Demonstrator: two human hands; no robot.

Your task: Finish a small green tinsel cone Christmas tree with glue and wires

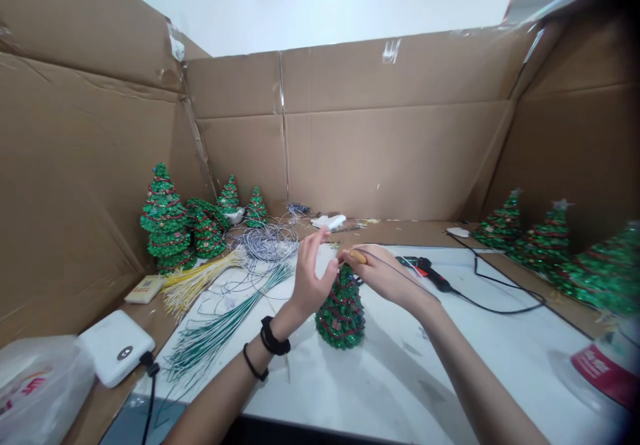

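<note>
A small green tinsel Christmas tree [340,318] with red garland stands upright on the white board in front of me. My right hand [383,272] is at its top, fingers closed around a small tool with a wooden handle [359,256]; the tool's working end is hidden. A thin grey wire [395,270] runs from near those fingers back over the wrist. My left hand [313,272] is raised just left of the treetop, fingers stretched and thumb apart. Whether it touches the tree I cannot tell.
Green wires [220,332], yellow wires [200,282] and a grey wire coil [265,242] lie left. A corded black tool [435,275] rests right. More trees [165,218] line both sides. A plastic bottle [607,372] stands front right. Cardboard walls [400,158] enclose the table.
</note>
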